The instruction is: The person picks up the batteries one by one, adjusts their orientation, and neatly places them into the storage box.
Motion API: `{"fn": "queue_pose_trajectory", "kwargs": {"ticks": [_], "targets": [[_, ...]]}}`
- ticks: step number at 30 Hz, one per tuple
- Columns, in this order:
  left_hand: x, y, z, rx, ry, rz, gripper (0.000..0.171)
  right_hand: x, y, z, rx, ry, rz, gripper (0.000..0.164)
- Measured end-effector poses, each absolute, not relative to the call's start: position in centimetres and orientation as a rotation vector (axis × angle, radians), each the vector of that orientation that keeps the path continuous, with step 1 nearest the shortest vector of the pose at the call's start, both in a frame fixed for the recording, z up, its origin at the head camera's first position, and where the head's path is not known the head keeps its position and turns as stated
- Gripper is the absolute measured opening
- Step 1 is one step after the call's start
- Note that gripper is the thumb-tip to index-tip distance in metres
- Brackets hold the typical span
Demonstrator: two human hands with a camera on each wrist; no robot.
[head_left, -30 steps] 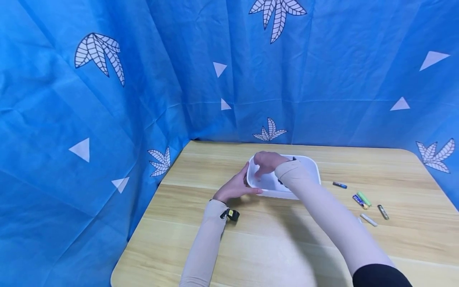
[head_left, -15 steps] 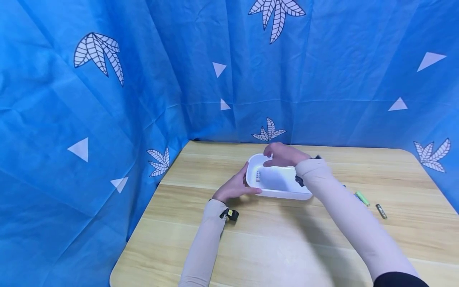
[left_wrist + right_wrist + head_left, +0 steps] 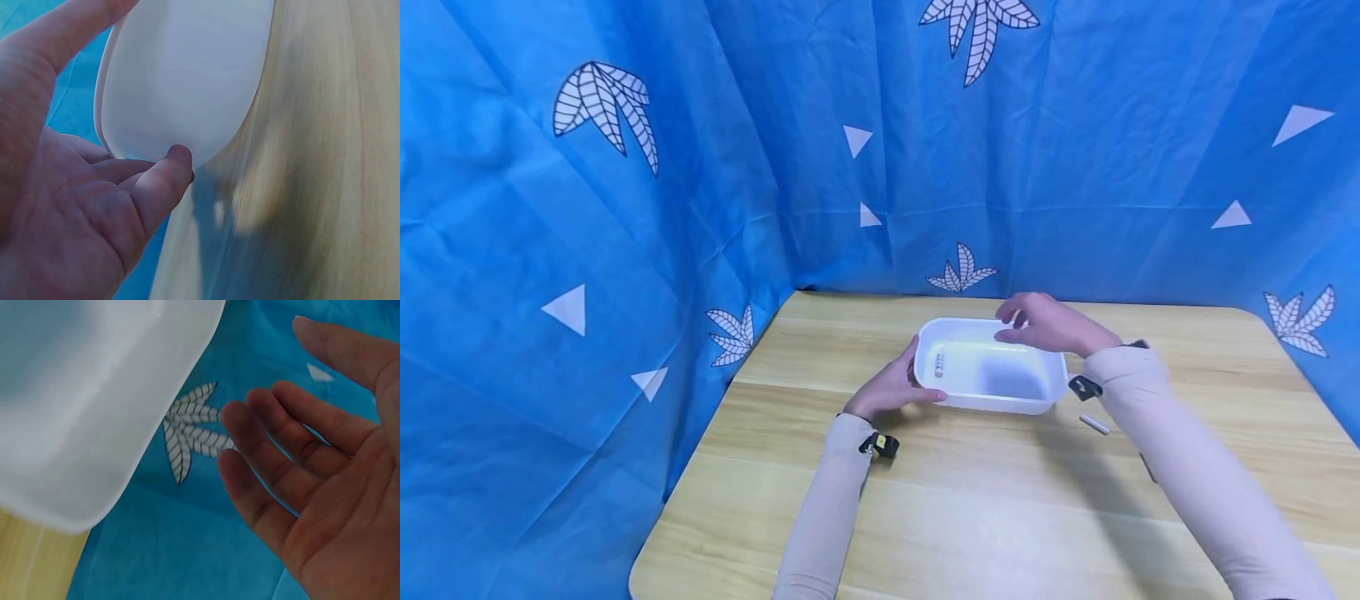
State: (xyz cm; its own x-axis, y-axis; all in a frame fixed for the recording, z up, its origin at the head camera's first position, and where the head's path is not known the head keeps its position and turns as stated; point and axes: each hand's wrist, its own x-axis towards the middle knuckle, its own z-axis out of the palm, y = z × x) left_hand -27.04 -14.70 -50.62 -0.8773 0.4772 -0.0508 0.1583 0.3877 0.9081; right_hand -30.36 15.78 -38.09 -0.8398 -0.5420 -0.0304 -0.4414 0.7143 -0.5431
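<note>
A white plastic container [image 3: 992, 398] sits toward the back of the table. My left hand [image 3: 895, 387] grips its left end, thumb along the front side and fingers around the end wall; the left wrist view shows this hand [image 3: 94, 194] with fingertips against the wall. Inside, near the left end, lies a small battery [image 3: 939, 365] with printed markings. My right hand [image 3: 1048, 323] hovers over the back right rim with fingers loosely bent, holding nothing. In the right wrist view that hand [image 3: 325, 469] is apart from the container [image 3: 100, 444].
A pale slim cylinder [image 3: 1094, 424] lies on the wooden table [image 3: 970, 517], right of the container. A dark small object [image 3: 1148, 468] peeks out beside the right sleeve [image 3: 1210, 483], which hides the area beyond. A blue patterned curtain [image 3: 820, 167] hangs behind and at the left.
My right hand has lifted out of the container and moved right, leaving the battery inside in view. The left hand keeps its hold. The right arm now covers the loose batteries seen earlier on the right.
</note>
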Motion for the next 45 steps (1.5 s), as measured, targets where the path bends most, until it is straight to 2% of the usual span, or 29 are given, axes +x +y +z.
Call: {"fn": "queue_pose_trajectory", "kwargs": {"ticks": [12, 19, 45], "targets": [[-27.1, -14.4, -50.6, 0.537, 2.335, 1.503, 0.126, -28.1, 24.0, -38.6, -0.631, 2.79, -0.833, 0.048], [-27.1, -14.6, -50.6, 0.53, 2.333, 1.494, 0.127, -27.1, 27.0, -39.1, -0.568, 2.819, -0.835, 0.045], [-26.9, -14.3, -50.3, 0.551, 2.317, 1.519, 0.125, -24.1, 34.2, -46.0, -0.458, 2.796, -0.85, 0.044]]}}
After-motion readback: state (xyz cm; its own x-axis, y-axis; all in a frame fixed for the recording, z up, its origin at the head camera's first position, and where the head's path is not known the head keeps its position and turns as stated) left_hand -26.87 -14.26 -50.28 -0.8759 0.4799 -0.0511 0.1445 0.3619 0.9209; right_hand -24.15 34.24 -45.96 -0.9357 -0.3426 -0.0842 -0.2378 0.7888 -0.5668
